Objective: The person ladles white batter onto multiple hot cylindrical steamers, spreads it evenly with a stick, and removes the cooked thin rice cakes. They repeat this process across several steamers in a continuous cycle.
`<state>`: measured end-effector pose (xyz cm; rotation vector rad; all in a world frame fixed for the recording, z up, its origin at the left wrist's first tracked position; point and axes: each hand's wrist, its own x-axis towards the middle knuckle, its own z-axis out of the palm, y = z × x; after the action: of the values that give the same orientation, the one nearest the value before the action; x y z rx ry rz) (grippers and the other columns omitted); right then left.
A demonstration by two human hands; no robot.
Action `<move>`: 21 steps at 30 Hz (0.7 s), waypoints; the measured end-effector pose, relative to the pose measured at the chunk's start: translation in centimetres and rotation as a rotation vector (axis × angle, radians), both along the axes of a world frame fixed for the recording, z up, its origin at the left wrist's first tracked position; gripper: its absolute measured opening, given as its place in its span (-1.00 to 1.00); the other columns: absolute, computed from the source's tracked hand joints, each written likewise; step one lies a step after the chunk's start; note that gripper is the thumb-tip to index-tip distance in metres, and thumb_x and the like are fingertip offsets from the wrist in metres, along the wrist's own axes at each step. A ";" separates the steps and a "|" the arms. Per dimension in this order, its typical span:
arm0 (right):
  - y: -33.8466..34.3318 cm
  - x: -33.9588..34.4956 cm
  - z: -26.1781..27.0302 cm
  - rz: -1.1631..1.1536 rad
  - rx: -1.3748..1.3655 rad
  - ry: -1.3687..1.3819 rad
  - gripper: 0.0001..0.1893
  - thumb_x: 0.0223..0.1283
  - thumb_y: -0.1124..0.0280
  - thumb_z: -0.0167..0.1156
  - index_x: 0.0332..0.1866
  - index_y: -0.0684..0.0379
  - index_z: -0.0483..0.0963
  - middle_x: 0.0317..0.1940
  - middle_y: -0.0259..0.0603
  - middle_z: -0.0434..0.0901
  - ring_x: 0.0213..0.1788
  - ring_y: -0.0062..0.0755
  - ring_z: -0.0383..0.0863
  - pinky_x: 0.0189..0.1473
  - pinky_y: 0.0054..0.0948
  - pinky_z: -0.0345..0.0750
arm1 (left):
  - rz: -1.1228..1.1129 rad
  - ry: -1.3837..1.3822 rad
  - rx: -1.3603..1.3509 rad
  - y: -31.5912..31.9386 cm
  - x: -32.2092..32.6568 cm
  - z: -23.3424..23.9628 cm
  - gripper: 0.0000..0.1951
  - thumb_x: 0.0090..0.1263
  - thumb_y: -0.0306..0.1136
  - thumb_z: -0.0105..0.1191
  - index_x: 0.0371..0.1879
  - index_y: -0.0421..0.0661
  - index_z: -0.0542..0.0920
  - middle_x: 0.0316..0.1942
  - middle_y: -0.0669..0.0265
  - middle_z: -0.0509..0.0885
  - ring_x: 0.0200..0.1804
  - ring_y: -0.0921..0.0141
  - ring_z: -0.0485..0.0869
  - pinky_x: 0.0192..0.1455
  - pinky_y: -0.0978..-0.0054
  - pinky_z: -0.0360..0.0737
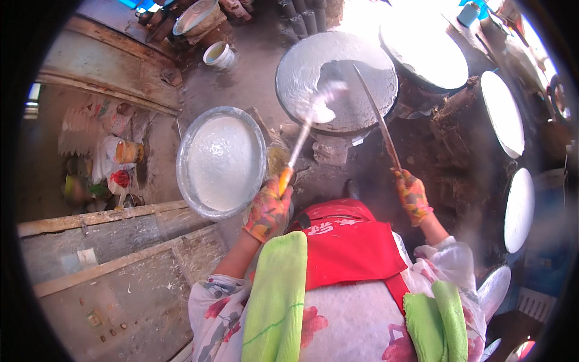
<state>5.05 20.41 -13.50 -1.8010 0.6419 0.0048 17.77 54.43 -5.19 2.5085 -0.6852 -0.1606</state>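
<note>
My left hand [270, 207], in a patterned glove, grips the orange handle of a ladle [300, 142]. The ladle's blurred head is over a large round griddle [357, 106], where white batter [296, 74] covers the left and upper part and a darker patch shows bare. My right hand [412, 195], gloved alike, holds a long thin stick or blade [377, 113] whose tip is over the griddle's middle. A wide basin of white batter [221, 163] stands left of the griddle, close to my left hand.
More round griddles [502, 113] curve around to the right, some with white surfaces. A white bucket [219, 55] and a larger basin [195, 18] stand at the upper left. Wooden boards with raised edges [108, 267] lie at the lower left. Stacked dark cylinders [309, 21] stand behind the griddle.
</note>
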 end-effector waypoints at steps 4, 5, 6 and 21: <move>4.8 2.9 -11.3 -0.120 1.703 -0.157 -0.69 0.38 0.34 -0.01 0.11 0.26 0.40 -0.20 -0.19 0.61 -0.33 -0.43 0.60 -0.31 -0.51 0.56 | 0.460 0.702 -0.779 -0.5 0.9 1.0 -0.73 0.44 -0.30 -0.04 0.07 -0.05 0.46 -0.59 0.44 0.42 -0.75 0.60 0.36 -0.76 0.66 0.31; 6.7 4.6 -11.5 0.125 1.082 -0.152 -0.69 0.35 0.32 -0.01 0.08 0.27 0.40 -0.20 -0.13 0.61 -0.29 -0.31 0.61 -0.29 -0.42 0.57 | 0.482 0.749 -0.821 0.4 1.1 1.2 -0.74 0.44 -0.29 -0.03 0.04 -0.06 0.47 -0.60 0.44 0.41 -0.76 0.59 0.36 -0.77 0.64 0.32; 9.8 6.4 -10.8 0.310 0.437 -0.148 -0.68 0.32 0.29 0.00 0.05 0.28 0.40 -0.21 -0.07 0.62 -0.26 -0.20 0.63 -0.27 -0.34 0.58 | 0.482 0.810 -0.862 1.1 1.7 1.4 -0.76 0.44 -0.28 -0.03 0.01 -0.07 0.49 -0.62 0.44 0.41 -0.76 0.57 0.36 -0.77 0.63 0.33; 16.5 5.1 -7.8 0.153 -0.501 -0.106 -0.82 0.28 0.31 -0.02 -0.26 0.17 0.45 -0.50 -0.07 0.58 -0.47 -0.14 0.60 -0.42 -0.25 0.52 | 0.530 0.964 -0.971 8.5 -0.3 0.2 -0.74 0.41 -0.23 0.01 -0.06 -0.13 0.49 -0.67 0.37 0.42 -0.81 0.41 0.42 -0.84 0.43 0.41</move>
<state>10.17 36.90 -21.26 -2.3125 0.4505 -0.1601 17.43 62.94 -4.99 1.3358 0.2782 -0.6070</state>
